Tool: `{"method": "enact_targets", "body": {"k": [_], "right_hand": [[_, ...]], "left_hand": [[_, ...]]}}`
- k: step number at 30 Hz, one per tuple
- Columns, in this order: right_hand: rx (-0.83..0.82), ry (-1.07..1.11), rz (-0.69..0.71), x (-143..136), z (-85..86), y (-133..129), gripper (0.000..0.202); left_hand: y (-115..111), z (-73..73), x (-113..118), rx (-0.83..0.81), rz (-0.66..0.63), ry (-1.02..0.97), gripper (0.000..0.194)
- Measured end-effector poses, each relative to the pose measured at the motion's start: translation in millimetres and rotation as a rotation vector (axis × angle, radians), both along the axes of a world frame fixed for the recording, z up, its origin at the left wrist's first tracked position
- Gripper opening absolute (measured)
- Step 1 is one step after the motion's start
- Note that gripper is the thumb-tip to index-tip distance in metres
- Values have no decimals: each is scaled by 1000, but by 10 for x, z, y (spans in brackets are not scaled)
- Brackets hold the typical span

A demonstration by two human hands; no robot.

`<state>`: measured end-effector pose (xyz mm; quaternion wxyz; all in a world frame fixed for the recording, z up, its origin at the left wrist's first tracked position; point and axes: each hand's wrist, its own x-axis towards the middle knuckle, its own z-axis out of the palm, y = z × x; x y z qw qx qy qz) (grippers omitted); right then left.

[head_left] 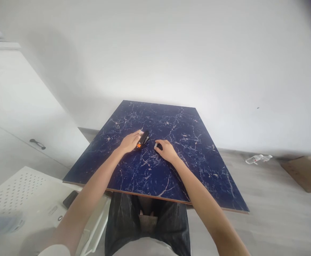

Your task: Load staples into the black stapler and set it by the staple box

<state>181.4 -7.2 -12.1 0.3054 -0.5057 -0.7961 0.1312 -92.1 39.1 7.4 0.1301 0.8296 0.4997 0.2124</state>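
On the dark blue marble-patterned table (155,170), my left hand (130,142) is closed around the near left side of a black stapler (144,138) with an orange end. The stapler lies slanted, its far end pointing up and to the right. A short gap to the right of it, my right hand (167,150) pinches a small light grey piece (155,145) between thumb and forefinger, just over the tabletop. What this piece is, I cannot make out.
A white cabinet (19,96) with a dark handle stands at the left. Below it, a white perforated unit (43,199) carries a dark phone-like object (70,199). Clear plastic bottles (258,159) and a cardboard box (304,173) lie on the floor at right. A white wall rises behind the table.
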Motion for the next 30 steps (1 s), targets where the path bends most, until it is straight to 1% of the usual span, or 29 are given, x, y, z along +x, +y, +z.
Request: {"method": "enact_targets", "body": {"k": [6,9,11,12,14,17,19,20,21,22,23,26,27,28,30], "right_hand": [[5,-37,33,70,17,-58,21],[18,-53,44,137,35,-186,15],[26,-53,47,191,51,-299,14],[28,-51,51,219,60,-352,15],[20,-38,60,270,79,-423,17],[-24,45,46,318,102,-396,23],[-64,118,45,323,110,-299,41],[-85,145,61,322,113,-240,52],[-106,157,86,320,118,-184,59],[-124,156,112,321,124,-137,60],[-139,147,134,326,132,-101,55],[-158,99,137,384,154,-87,21],[-163,90,124,413,158,-109,13],[-170,89,113,444,157,-139,10],[-187,122,103,500,146,-208,12]], "left_hand": [[-303,27,321,-44,-161,-39,57],[-393,35,454,-29,-251,-40,58],[-458,57,499,-8,-285,-26,56],[-501,76,504,10,-284,-19,55],[-620,119,483,81,-241,-19,51],[-850,151,417,201,-135,-28,47],[-972,123,377,225,-86,-10,47],[-1007,95,361,223,-84,-3,47],[-1020,62,346,219,-93,-1,46],[-1013,26,331,216,-108,-4,46],[-989,-10,316,215,-119,-14,44],[-867,-103,274,229,-94,-79,34],[-827,-127,263,237,-79,-102,31],[-792,-147,254,245,-70,-124,28],[-742,-179,244,261,-71,-158,25]]}}
